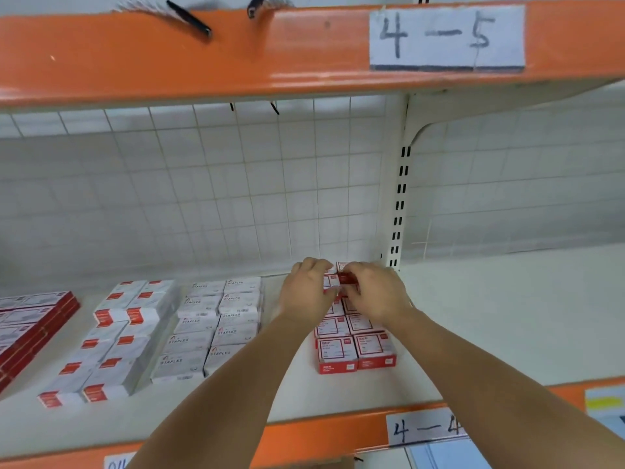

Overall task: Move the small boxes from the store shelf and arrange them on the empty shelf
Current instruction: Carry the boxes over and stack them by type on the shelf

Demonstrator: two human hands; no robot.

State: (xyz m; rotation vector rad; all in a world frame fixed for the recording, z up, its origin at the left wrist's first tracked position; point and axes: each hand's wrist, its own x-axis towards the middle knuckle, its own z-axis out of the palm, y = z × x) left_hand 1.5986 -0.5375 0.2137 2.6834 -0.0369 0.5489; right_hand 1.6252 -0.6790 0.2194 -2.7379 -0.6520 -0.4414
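Reaching to the back of the white shelf (473,319), just right of the frame's centre, I had both hands on the far end of the double row of small red-and-white boxes (355,346). My left hand (306,292) curled over the left column, and my right hand (373,292) pinched one small red box (347,278) near the wire grid back (203,184). Whether that box touched the row beneath, I could not tell; my fingers hid it.

To do this well, I judged I should keep the box square to its neighbours, slide it flush against the back pair, and steady the column with my left hand so nothing skewed. The front boxes sat neatly in line, so matching their edges was the guide. The grey staple boxes (216,319) lay well apart, left of centre, and needed no touching.
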